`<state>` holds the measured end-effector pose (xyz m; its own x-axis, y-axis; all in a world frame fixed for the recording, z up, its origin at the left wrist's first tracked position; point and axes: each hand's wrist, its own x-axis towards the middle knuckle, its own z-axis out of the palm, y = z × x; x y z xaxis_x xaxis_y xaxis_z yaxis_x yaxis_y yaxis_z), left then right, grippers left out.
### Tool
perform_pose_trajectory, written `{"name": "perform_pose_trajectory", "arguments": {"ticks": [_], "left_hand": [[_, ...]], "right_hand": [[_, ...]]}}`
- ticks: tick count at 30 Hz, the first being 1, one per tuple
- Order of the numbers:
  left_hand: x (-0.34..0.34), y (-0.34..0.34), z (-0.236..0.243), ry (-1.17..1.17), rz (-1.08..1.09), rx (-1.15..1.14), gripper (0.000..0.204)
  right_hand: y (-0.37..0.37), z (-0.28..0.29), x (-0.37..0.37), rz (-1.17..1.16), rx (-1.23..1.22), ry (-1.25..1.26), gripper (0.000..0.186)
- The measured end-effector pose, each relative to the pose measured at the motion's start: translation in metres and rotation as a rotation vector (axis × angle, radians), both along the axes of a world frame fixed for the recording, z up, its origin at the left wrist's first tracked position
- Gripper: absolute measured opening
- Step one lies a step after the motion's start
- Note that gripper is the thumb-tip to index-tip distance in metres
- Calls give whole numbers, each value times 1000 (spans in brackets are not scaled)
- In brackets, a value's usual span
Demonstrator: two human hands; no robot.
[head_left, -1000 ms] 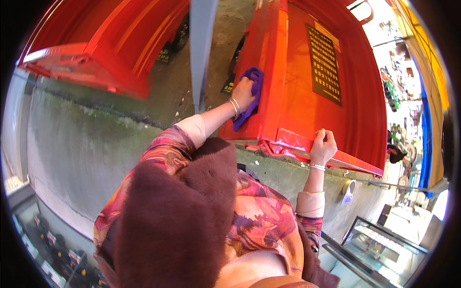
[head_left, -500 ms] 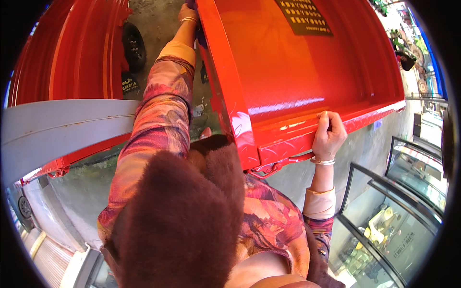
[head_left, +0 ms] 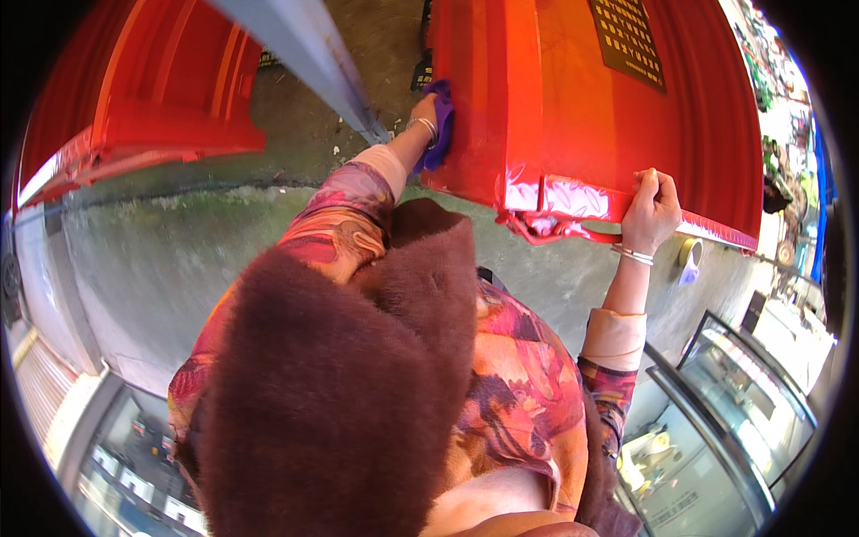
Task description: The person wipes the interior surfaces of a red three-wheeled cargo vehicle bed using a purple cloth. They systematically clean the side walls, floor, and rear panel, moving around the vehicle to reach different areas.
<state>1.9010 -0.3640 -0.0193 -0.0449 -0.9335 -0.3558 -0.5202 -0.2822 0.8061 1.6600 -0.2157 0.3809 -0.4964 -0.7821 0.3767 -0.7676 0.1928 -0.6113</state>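
A glossy red cargo bed (head_left: 573, 107) with raised walls fills the upper middle and right, a dark label with yellow print (head_left: 629, 40) on its floor. My left hand (head_left: 424, 115) presses a purple cloth (head_left: 440, 143) to the outer face of the bed's left side wall; its fingers are partly hidden by the cloth. My right hand (head_left: 651, 215) is closed over the top edge of the bed's near wall, above a red latch handle (head_left: 559, 231). Both wrists wear pale bangles.
A grey metal post (head_left: 313, 54) rises beside my left arm. Another red cargo bed (head_left: 170, 98) stands at the far left. Glass-fronted doors (head_left: 707, 447) are at the lower right, with a roll of tape (head_left: 690, 251) near the bed's right end.
My left hand has come nearer, along the outside of the side wall with the purple cloth. My view has shifted left; my right hand still grips the near edge.
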Motion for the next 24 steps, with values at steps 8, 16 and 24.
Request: {"name": "perform_pose_trajectory", "arguments": {"ticks": [8, 16, 24], "left_hand": [[37, 93, 116, 15, -122, -68, 37], [24, 60, 176, 268, -17, -401, 36], [51, -47, 113, 88, 524, -88, 38]], "right_hand": [[-8, -7, -15, -11, 71, 137, 26], [-12, -6, -18, -29, 120, 223, 28], [-5, -3, -7, -15, 39, 79, 26]]}}
